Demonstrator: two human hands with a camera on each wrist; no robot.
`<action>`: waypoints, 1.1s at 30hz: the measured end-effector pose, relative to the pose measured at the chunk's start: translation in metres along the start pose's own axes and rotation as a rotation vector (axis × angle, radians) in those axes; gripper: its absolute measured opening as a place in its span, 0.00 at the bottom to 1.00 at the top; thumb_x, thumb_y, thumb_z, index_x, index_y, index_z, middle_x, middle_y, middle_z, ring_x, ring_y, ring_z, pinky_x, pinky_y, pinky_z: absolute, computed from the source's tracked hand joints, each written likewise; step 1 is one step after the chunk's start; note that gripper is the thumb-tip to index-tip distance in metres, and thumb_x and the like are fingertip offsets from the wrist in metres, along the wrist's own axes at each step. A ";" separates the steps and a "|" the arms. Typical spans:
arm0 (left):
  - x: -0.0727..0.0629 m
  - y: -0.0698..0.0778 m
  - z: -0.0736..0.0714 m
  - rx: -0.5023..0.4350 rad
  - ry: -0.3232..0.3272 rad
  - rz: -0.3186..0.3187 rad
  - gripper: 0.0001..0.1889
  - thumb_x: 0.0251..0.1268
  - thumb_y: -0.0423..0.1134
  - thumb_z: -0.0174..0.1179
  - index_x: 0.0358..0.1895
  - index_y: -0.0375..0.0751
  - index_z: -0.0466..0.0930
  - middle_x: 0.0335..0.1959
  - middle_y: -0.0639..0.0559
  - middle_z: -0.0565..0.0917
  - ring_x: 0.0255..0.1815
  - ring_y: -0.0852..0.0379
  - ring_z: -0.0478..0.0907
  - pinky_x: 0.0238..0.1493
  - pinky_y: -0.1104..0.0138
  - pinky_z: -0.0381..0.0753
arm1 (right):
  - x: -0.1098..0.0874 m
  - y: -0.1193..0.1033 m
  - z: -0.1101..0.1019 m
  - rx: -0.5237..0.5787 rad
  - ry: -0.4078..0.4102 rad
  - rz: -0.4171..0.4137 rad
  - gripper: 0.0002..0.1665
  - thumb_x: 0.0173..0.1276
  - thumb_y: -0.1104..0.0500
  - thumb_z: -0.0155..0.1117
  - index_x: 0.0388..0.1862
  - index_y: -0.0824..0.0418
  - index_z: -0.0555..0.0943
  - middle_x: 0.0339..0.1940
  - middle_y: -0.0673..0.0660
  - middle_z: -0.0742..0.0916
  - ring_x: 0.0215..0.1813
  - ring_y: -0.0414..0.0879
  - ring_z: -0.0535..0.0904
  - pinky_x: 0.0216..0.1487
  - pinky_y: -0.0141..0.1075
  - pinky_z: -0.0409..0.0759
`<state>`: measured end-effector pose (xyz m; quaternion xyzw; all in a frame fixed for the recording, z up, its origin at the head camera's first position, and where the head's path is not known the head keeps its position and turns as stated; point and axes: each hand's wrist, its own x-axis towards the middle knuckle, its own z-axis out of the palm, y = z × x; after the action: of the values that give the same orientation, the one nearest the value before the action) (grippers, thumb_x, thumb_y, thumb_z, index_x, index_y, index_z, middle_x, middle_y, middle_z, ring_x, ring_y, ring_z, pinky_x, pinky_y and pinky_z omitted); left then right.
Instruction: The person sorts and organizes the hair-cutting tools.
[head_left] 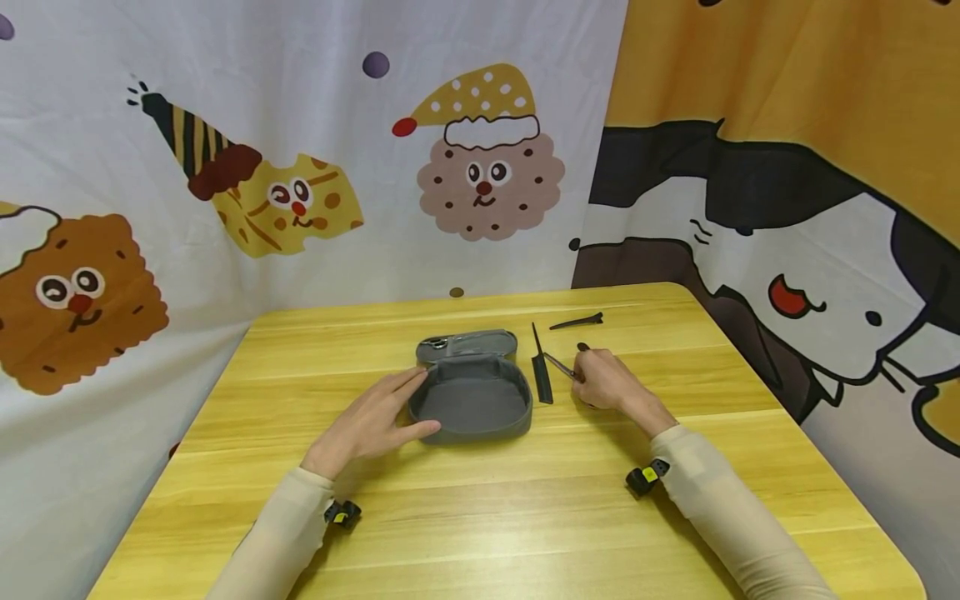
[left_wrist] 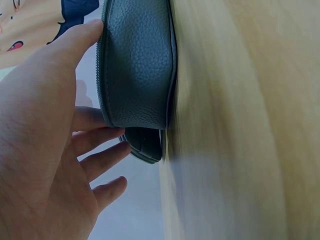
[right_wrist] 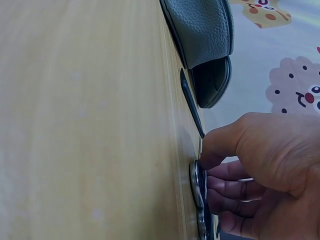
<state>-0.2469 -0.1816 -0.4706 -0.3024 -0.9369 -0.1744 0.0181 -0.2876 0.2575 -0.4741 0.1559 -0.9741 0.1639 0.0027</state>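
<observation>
A grey leather-textured zip case (head_left: 474, 434) lies unzipped on the table, its lid (head_left: 483, 342) folded back. My left hand (head_left: 371, 417) rests at the case's left side; the thumb touches the near rim and the other fingers are spread loosely along the side. To the right of the case my right hand (head_left: 609, 382) pinches a pair of scissors (head_left: 559, 365) low over the table, blades pointing toward the comb. In the right wrist view the scissors' handle loops (right_wrist: 197, 185) show beside the thumb. Between case and scissors lies a black tail comb (head_left: 542, 379).
A black hair clip (head_left: 576, 321) lies farther back, beyond the right hand. Something small and shiny (head_left: 437, 342) sits at the lid's left end. The wooden table (head_left: 480, 517) ends at a printed curtain (head_left: 337, 275) behind.
</observation>
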 end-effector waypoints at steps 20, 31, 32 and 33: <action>0.000 -0.003 0.002 -0.011 -0.004 -0.006 0.53 0.79 0.76 0.61 0.91 0.40 0.63 0.90 0.34 0.67 0.89 0.31 0.68 0.88 0.37 0.72 | -0.001 0.002 -0.003 0.050 -0.032 0.073 0.06 0.71 0.63 0.75 0.32 0.61 0.89 0.27 0.55 0.86 0.24 0.44 0.73 0.25 0.33 0.68; -0.001 -0.002 0.001 -0.030 0.019 0.013 0.54 0.77 0.77 0.61 0.90 0.39 0.64 0.89 0.33 0.69 0.87 0.29 0.69 0.86 0.34 0.73 | 0.000 0.007 -0.005 0.077 -0.045 0.074 0.07 0.73 0.62 0.75 0.45 0.66 0.90 0.37 0.59 0.91 0.31 0.47 0.80 0.29 0.35 0.76; -0.001 -0.003 0.001 -0.022 0.013 0.008 0.54 0.78 0.76 0.61 0.90 0.39 0.64 0.89 0.33 0.68 0.88 0.30 0.69 0.86 0.35 0.73 | 0.000 0.007 -0.006 0.076 -0.047 0.071 0.08 0.73 0.62 0.75 0.45 0.66 0.90 0.37 0.59 0.91 0.30 0.47 0.80 0.29 0.35 0.75; -0.001 -0.003 0.001 -0.018 0.006 0.003 0.54 0.78 0.76 0.61 0.90 0.39 0.63 0.89 0.34 0.68 0.88 0.30 0.69 0.87 0.35 0.73 | 0.000 0.007 -0.006 0.078 -0.049 0.071 0.08 0.73 0.62 0.76 0.45 0.66 0.90 0.36 0.59 0.91 0.30 0.47 0.80 0.28 0.35 0.75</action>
<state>-0.2477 -0.1837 -0.4729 -0.3036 -0.9347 -0.1836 0.0186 -0.2897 0.2660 -0.4710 0.1255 -0.9716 0.1980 -0.0330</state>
